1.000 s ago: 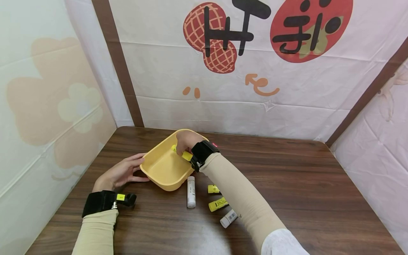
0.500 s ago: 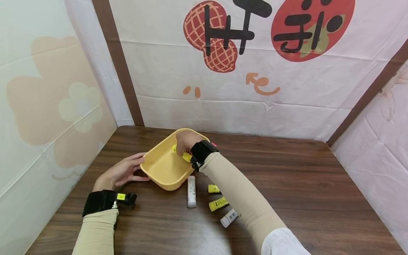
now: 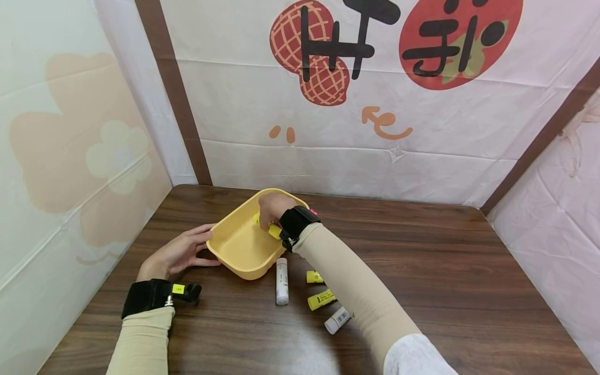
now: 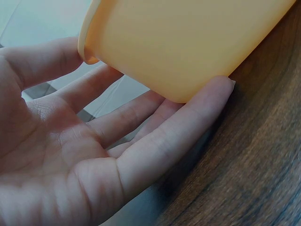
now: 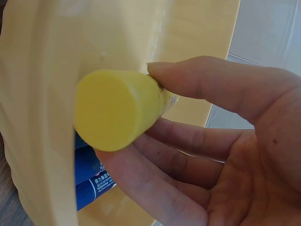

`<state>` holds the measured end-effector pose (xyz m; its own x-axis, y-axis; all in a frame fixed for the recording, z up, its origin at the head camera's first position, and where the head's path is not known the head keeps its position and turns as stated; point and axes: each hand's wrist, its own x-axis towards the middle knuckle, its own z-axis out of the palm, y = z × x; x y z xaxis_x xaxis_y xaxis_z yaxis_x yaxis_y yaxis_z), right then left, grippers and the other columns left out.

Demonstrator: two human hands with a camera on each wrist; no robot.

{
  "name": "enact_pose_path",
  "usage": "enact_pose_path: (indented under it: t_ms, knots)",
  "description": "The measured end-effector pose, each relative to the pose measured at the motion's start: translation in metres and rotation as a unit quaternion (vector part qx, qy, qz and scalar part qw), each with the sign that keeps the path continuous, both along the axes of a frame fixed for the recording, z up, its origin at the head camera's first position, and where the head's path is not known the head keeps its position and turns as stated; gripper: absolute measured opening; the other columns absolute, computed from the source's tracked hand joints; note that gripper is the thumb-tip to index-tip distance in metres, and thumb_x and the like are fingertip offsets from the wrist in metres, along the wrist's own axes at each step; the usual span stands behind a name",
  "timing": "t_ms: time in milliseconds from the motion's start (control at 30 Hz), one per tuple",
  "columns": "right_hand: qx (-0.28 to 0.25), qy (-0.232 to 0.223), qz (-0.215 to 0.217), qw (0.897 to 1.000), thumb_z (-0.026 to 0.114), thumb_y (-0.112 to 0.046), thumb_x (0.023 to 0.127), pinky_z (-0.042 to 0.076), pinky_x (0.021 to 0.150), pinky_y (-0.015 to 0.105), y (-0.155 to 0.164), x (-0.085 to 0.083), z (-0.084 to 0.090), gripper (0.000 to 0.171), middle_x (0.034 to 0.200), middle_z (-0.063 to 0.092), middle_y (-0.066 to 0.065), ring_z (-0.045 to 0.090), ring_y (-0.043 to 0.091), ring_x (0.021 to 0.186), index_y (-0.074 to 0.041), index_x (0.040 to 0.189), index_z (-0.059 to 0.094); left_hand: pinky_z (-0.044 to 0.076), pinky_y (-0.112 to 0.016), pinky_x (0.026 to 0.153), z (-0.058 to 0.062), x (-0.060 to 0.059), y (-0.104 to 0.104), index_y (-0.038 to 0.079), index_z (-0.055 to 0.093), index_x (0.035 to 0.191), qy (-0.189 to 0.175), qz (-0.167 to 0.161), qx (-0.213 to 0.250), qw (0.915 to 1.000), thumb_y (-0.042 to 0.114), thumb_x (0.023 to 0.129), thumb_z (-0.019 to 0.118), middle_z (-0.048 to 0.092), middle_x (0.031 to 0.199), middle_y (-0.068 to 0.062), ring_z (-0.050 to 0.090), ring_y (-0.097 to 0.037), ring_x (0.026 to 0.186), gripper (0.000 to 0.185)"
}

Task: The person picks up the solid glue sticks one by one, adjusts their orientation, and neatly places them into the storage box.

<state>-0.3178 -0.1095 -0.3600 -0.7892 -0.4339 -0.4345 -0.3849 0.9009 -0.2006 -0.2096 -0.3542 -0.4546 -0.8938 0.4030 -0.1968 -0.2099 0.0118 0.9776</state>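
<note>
A yellow plastic bin (image 3: pixel 241 252) sits toward the back left of the table. My left hand (image 3: pixel 180 252) rests against its left end; in the left wrist view the extended thumb and fingers touch the outer wall and the rim. Reaching into the bin's right part, my right hand (image 3: pixel 273 207) pinches a yellow glue stick (image 5: pixel 110 110) between thumb and fingers. Its round end faces the right wrist camera. Beneath it, blue tubes with white print (image 5: pixel 89 181) lie in the bin, partly covered by the bin wall and the fingers. The head view does not show them.
In front of the bin lies a white glue stick (image 3: pixel 282 281). To its right are two yellow sticks (image 3: pixel 314 277) and another white one (image 3: pixel 337 320), partly hidden by my right sleeve (image 3: pixel 356 286). Printed cloth walls (image 3: pixel 328 166) enclose the brown wooden table (image 3: pixel 445 271).
</note>
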Motion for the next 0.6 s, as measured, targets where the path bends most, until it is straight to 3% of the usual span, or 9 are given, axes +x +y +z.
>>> enact_pose_path:
  t_ms: [267, 600]
  knots:
    - [0.004, 0.004, 0.001, 1.000, 0.071, -0.005, 0.084, 0.031, 0.049, 0.026, -0.0006, 0.0001, -0.0009, 0.023, 0.065, 0.038, -0.002, 0.035, 0.014, 0.055, -0.014, 0.079, 0.051, 0.061, -0.047, 0.099, -0.0011, -0.0005, 0.0002, 0.005, 0.014, 0.165, -0.005, 0.004, 0.001, 1.0000, 0.028, 0.114, 0.040, 0.053, 0.139, 0.011, 0.062, -0.004, 0.121, 0.063]
    - [-0.013, 0.011, 0.003, 1.000, 0.073, -0.005, 0.084, 0.039, 0.050, 0.025, 0.0028, 0.0029, -0.0009, 0.019, 0.076, 0.051, 0.001, 0.047, 0.016, 0.060, -0.013, 0.090, 0.057, 0.061, -0.047, 0.100, -0.0001, -0.0003, 0.0001, 0.004, 0.012, 0.165, -0.001, 0.000, 0.001, 1.0000, 0.029, 0.114, 0.040, 0.053, 0.139, 0.010, 0.061, -0.005, 0.122, 0.064]
